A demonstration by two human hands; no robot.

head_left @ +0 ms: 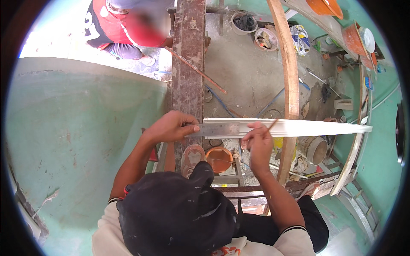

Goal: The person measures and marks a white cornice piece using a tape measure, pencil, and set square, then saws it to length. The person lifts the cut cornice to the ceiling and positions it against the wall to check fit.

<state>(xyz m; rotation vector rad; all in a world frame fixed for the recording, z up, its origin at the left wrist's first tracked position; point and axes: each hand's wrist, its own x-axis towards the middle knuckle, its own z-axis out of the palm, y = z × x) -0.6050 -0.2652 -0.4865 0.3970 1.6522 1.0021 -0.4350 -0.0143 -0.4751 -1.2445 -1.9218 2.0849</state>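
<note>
A long white moulding strip (307, 127) runs level from the middle toward the right. A steel ruler (215, 129) lies along its left end. My left hand (171, 126) presses the ruler's left end down against the strip. My right hand (257, 141) grips a thin pencil (271, 125), its tip at the strip just right of the ruler. A dark paint-spattered cap (179, 213) fills the lower middle and hides part of my body.
A green wall (81, 136) fills the left. I am up on scaffold planks (188, 64) above a concrete floor with buckets (244, 22), tools and an orange bowl (219, 158). Another person in a red shirt (124, 25) crouches below at the top.
</note>
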